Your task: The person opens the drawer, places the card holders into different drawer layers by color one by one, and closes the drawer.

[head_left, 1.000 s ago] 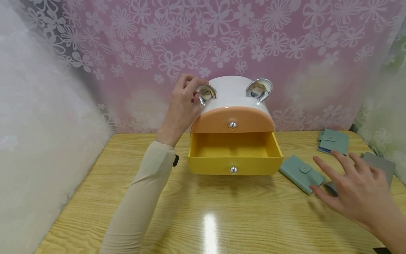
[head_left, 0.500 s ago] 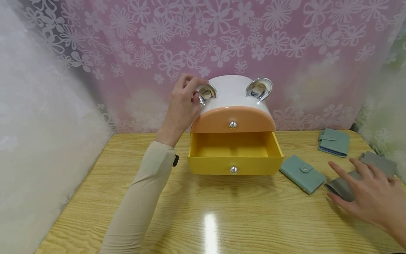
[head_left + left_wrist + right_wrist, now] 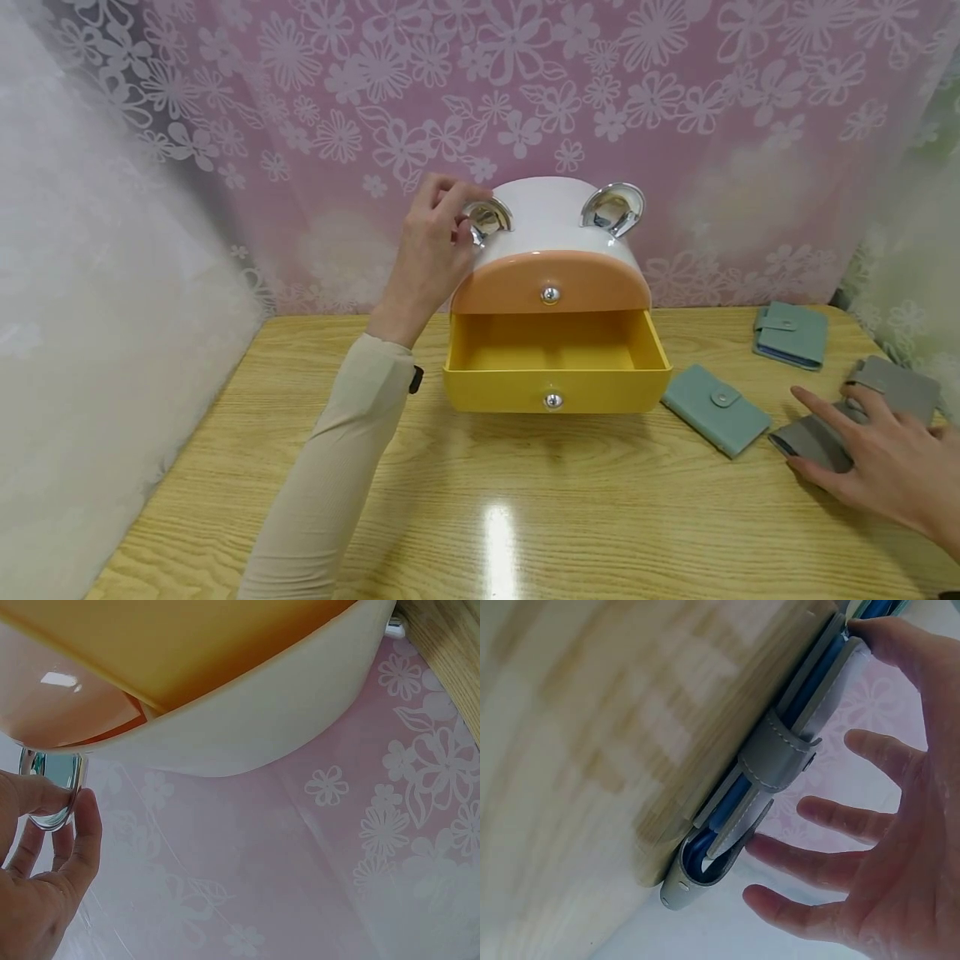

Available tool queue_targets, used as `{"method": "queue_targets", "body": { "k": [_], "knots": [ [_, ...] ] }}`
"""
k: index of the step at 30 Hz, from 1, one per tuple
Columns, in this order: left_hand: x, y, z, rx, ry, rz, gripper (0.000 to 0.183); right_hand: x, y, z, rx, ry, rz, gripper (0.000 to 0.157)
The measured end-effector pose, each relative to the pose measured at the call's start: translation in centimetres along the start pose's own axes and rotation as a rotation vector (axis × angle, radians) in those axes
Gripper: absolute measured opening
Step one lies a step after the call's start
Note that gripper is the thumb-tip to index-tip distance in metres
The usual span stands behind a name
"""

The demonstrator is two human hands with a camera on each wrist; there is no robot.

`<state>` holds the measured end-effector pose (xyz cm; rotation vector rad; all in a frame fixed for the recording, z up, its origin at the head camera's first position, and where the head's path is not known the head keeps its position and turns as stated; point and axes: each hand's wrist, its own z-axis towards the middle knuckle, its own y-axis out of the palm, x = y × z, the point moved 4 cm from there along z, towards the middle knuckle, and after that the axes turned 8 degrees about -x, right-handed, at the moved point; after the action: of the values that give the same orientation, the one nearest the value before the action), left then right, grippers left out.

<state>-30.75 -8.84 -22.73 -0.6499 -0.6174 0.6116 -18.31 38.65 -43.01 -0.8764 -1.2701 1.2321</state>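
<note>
My left hand (image 3: 431, 258) pinches the left silver ear (image 3: 492, 218) of a small white drawer box (image 3: 551, 204); the left wrist view shows thumb and fingers on either side of that ear (image 3: 61, 769). The box's yellow lower drawer (image 3: 555, 392) is pulled out, with nothing inside, and its orange upper drawer (image 3: 517, 287) is closed. At the right, my right hand (image 3: 900, 467) is spread over a grey wallet (image 3: 810, 442), covering part of it. The right wrist view has the thumb (image 3: 889, 645) at the end of a strapped grey wallet (image 3: 776, 757), fingers extended.
Between the drawer and my right hand lies a green snap wallet (image 3: 716, 412). A second green wallet (image 3: 798, 337) is farther back, near a further grey wallet (image 3: 907, 387). A pink floral curtain (image 3: 375, 125) hangs behind the wooden table (image 3: 420, 508).
My right hand has moved right and lower, from beside the nearer green wallet to over the grey one. My left hand stays on the ear, and the drawers have not moved.
</note>
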Motion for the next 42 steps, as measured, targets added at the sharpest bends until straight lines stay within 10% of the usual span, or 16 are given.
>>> {"method": "queue_targets", "body": {
  "k": [10,28,42],
  "knots": [
    [-0.1,0.0,-0.1,-0.001,0.001,-0.007,0.034,0.2,0.1,0.0,0.010,-0.007,0.064,0.121],
    [0.1,-0.1,0.0,-0.002,0.000,-0.003,0.035,-0.5,0.0,0.4,-0.336,0.091,0.010,0.088],
    [0.0,0.0,0.0,-0.008,-0.011,-0.003,0.034,-1.7,-0.3,0.0,-0.155,-0.134,0.058,0.053]
  ]
}}
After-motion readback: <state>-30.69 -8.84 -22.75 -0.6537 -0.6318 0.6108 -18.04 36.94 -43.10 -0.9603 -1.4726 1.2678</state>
